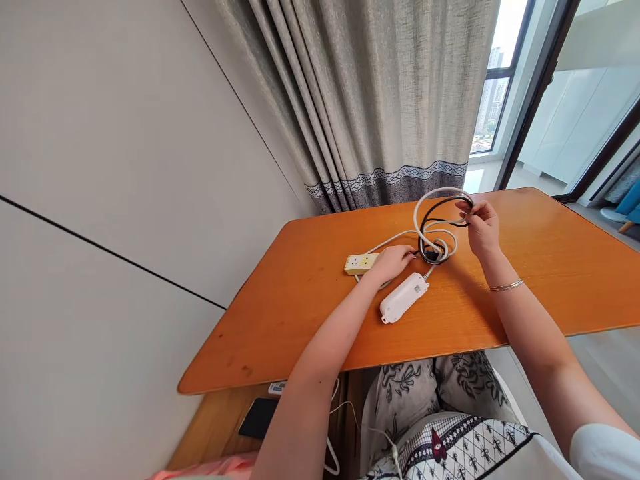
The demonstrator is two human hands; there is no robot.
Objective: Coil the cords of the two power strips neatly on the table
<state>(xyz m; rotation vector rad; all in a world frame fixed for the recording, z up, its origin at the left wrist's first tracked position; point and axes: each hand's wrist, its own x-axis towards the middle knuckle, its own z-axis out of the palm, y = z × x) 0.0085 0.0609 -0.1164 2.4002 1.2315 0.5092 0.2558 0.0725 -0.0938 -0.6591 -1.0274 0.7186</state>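
Looped white and black cables [424,220] rise from the wooden table in a loose tangle. My right hand [483,227] pinches the loops at their right side, lifted above the tabletop. Low over the table, my left hand [397,261] has its fingertips closed on the black cable at the tangle's left side. A yellowish power strip [354,264] lies just left of my left hand, partly covered by it. In front of the tangle lies a white power strip [404,297], socket side not visible, its cord running into the loops.
The orange-brown table [280,307] fills the middle. Behind it hangs a grey curtain [400,100]. A dark phone [259,418] lies on a lower wooden surface at the left, with white cables [333,457] near my lap.
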